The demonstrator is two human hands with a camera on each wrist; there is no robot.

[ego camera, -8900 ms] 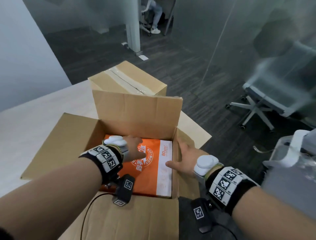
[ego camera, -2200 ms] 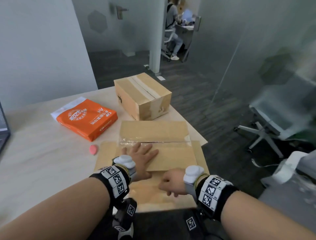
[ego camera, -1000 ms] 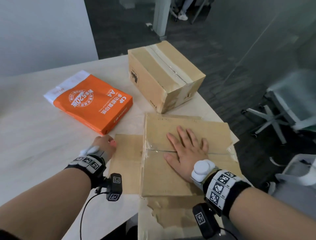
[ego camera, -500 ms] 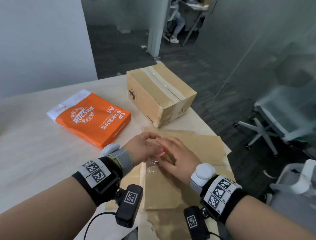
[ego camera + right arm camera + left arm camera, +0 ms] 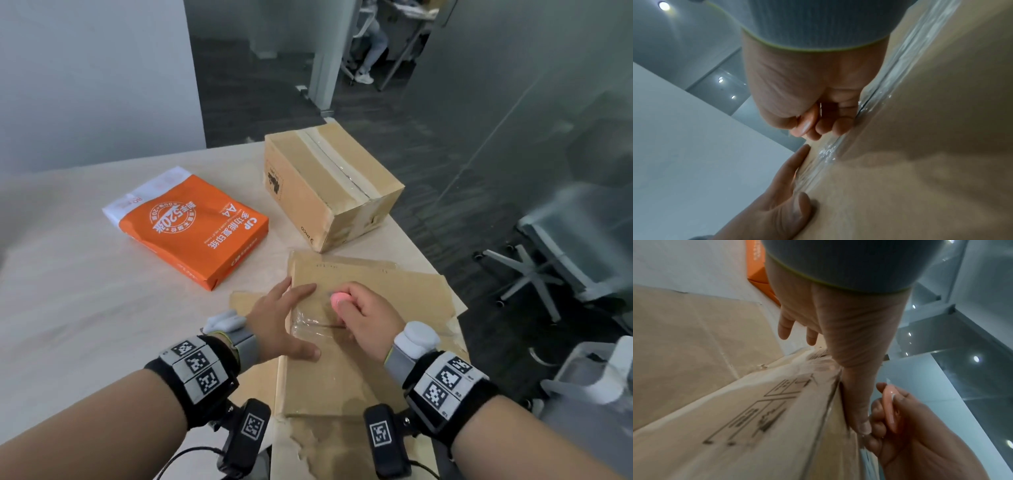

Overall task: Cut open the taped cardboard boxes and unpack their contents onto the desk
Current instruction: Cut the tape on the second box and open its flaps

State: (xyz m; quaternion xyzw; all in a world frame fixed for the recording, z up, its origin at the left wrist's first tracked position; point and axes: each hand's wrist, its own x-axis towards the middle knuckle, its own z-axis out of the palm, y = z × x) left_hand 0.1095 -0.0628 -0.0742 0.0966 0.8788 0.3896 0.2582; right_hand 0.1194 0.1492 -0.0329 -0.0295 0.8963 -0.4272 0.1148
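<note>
A flattened cardboard box (image 5: 363, 370) lies at the desk's near right corner, with clear tape (image 5: 308, 322) across it. My left hand (image 5: 291, 318) lies flat on its left part, fingers straight, thumb (image 5: 857, 402) along the taped seam. My right hand (image 5: 363, 315) grips a small pink cutter (image 5: 337, 298) just above the tape, its fingers (image 5: 838, 126) curled round the cutter (image 5: 807, 123). The cutter's tip (image 5: 888, 381) sticks up past the fist. A second box (image 5: 329, 185), taped along its top, stands upright behind. An orange A4 paper ream (image 5: 191, 226) lies left of it.
The pale desk (image 5: 85, 308) stretches to the left. Its right edge runs close beside both boxes, with dark floor beyond. An office chair (image 5: 555, 250) stands to the right and a glass partition behind it. A person sits far back.
My left hand took the pink cutter off the desk and passed it to my right hand. The left now lies flat on the cardboard where the right one pressed before.
</note>
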